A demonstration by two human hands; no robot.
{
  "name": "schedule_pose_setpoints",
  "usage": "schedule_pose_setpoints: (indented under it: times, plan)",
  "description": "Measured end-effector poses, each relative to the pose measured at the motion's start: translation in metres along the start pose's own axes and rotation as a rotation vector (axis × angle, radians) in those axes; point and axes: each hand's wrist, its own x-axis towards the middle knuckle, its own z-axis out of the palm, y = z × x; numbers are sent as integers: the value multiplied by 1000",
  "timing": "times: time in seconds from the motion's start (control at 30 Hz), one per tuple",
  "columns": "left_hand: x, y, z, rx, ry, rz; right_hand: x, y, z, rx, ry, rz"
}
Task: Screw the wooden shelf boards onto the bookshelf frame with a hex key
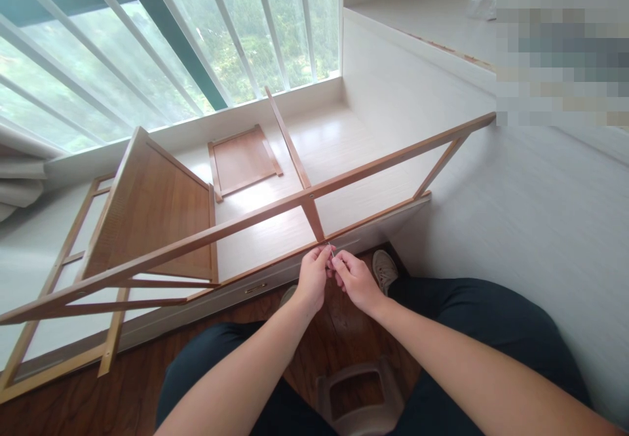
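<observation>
My left hand (313, 275) and my right hand (358, 283) meet at the lower rail of a brown wooden frame (383, 168), just below its middle crosspiece (312, 218). The fingers of both are pinched together. A thin metal rod (331, 250), too small to name exactly, shows between the fingertips; its lower end disappears into my right hand's grip. My left thumb and fingers close beside its upper end, against the rail, and what they hold is hidden. On the upper rail, a round metal fastener (311, 195) sits where the crosspiece joins.
A large wooden panel (152, 206) leans at left near a second frame (59, 262). A smaller panel (243, 162) lies on the pale window ledge (324, 121). Below are a drawer handle (255, 288) and a plastic stool (358, 367) between my legs. A white wall (521, 219) stands right.
</observation>
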Motion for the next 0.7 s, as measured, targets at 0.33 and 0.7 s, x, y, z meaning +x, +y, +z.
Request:
schedule_pose_setpoints:
  times: [0.33, 0.7]
  plan:
    - [-5, 2, 1, 36, -76, -82, 8, -1, 4, 274, -15, 169]
    - [-101, 8, -23, 744, -445, -185, 8, -16, 2, 129, 1, 77]
